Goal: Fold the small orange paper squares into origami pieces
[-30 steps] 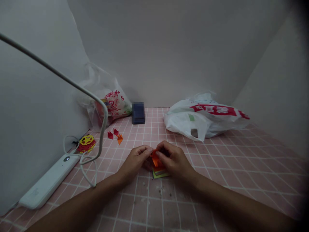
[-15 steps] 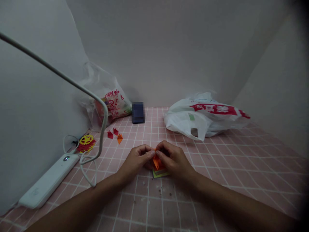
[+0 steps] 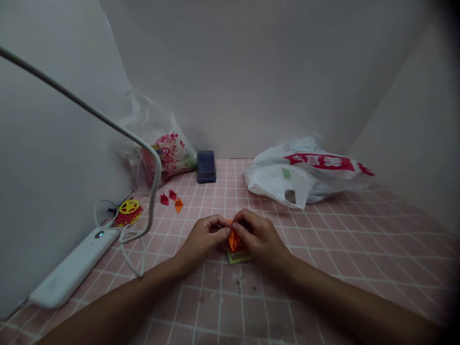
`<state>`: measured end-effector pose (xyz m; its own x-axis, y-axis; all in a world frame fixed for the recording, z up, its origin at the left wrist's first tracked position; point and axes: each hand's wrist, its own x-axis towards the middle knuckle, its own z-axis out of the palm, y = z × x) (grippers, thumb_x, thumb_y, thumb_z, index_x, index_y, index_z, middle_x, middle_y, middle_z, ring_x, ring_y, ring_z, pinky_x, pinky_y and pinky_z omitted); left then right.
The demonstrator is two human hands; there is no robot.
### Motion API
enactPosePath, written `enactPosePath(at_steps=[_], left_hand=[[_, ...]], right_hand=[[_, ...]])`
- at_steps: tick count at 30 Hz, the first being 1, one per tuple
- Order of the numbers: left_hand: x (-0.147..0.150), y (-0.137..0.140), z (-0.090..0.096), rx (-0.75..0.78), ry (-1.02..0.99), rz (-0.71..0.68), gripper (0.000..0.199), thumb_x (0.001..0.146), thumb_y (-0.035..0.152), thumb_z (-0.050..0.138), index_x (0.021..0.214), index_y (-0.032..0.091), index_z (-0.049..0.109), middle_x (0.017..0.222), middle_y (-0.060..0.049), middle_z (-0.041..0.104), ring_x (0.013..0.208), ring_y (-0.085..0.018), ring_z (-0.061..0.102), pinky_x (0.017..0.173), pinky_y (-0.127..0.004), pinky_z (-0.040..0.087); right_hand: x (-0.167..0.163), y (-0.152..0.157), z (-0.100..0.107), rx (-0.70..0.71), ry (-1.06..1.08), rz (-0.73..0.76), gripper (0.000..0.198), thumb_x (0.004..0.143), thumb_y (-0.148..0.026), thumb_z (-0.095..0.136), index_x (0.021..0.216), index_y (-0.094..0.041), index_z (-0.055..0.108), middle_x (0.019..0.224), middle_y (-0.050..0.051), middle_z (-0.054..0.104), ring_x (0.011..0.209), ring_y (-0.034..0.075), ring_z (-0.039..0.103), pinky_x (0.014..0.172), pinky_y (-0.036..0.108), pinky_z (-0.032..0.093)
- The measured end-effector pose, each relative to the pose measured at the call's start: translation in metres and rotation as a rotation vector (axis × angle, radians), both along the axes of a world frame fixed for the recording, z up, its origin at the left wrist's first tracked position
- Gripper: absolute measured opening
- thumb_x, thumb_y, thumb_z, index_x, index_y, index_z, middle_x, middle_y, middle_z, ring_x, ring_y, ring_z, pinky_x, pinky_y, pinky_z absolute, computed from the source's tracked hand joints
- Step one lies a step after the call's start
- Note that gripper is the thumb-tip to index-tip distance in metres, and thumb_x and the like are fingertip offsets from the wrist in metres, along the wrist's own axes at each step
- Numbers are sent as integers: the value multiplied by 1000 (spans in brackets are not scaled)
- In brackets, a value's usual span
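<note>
Between my two hands is a small folded orange paper [image 3: 233,242], its pointed flaps hanging downward. My right hand [image 3: 259,235] pinches its upper part between thumb and bent fingers. From the other side, my left hand [image 3: 205,235] is closed on the paper's left edge with thumb and forefinger; its other fingertips are hidden. Just beneath lies a small stack of coloured paper sheets [image 3: 239,259], a yellow-green edge showing, partly covered by my right hand.
Two red folded paper pieces [image 3: 164,199] and an orange one [image 3: 178,206] lie at left. Beyond stand a stuffed plastic bag [image 3: 168,153] and a dark pixelated device [image 3: 206,166]. A white bag [image 3: 276,179] lies right. A power strip [image 3: 72,268], cable [image 3: 156,182] and yellow-red cutouts [image 3: 128,208] are left.
My left thumb has shifted slightly left, and the orange paper's flaps look a little turned and closer together. My right hand has stayed almost in place.
</note>
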<state>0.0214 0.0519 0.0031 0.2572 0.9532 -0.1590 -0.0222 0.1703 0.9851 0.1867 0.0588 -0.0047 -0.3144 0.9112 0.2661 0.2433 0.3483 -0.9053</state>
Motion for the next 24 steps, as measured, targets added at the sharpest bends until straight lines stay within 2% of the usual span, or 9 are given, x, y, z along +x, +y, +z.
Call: enactPosePath(at_steps=[9,13,18,24], left_hand=[[0,-1,1,3,23,5,24,71,35,73,76,14,63,64,2,62,52,-9,55,53,-21,44],[0,-1,1,29,51,55,23,71,35,72,74,15,63,62,2,61,50,-9,53,50,-22,42],[-1,0,-1,64,75,98,21,73,35,71,75,15,63,56,4,58,46,-9,49,47,-21,39],[-1,0,-2,66,87,113,23,73,37,71,75,16,63,61,2,61,48,-11,54,49,-23,45]], right_hand=[[0,1,1,-32,23,5,11,86,-20,54,76,-18,58,69,0,59,63,14,53,58,25,41],[0,5,0,-213,168,39,22,91,-33,51,74,-19,56,59,-3,55,52,12,49,50,23,37],[-1,7,-2,-425,334,97,25,85,-41,60,74,-19,55,53,-4,55,45,10,47,47,22,35],[-2,6,-3,-530,409,125,26,81,-43,64,73,-19,55,52,-4,55,43,9,46,46,22,35]])
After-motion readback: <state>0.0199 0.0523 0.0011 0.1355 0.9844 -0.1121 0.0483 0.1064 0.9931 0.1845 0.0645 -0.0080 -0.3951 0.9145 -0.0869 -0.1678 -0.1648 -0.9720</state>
